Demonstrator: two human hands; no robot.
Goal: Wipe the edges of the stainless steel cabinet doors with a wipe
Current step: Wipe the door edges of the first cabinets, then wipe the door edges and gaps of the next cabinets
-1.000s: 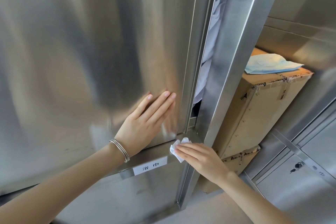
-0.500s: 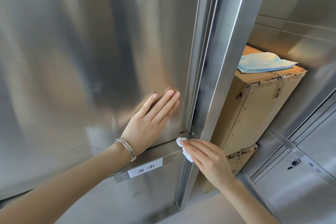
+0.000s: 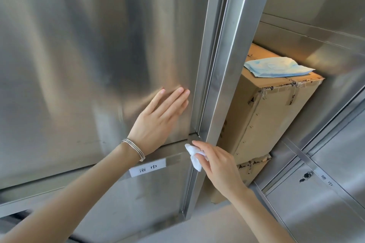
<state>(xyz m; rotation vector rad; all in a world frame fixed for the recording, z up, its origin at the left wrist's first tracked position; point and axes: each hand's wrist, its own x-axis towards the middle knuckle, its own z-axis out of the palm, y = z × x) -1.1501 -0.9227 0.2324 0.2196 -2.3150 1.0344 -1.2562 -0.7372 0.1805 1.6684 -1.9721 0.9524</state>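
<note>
- Right hand (image 3: 219, 165): its grip pinches a crumpled white wipe (image 3: 194, 157) between thumb and fingers; the wipe juts left from the fingertips and meets the lower corner of the brushed stainless steel cabinet door (image 3: 79, 55), where the door's bottom edge joins the vertical steel post (image 3: 231, 65).
- Left hand (image 3: 158, 122): flat and unclenched, palm and fingers pressed on the door face just left of its right edge, holding nothing; a thin silver bangle (image 3: 134, 149) circles the wrist.
- Below the door's bottom edge, a steel rail carries a white label with black characters (image 3: 147, 167).
- Right of the post, the compartment stands open; a taped brown cardboard box (image 3: 266, 120) sits close against the post, with a pale blue flat packet (image 3: 276, 67) on top.
- A second box beneath is mostly hidden behind the right hand.
- Lower right, a keyhole lock (image 3: 305, 176) on another steel door; its label is hard to read.
</note>
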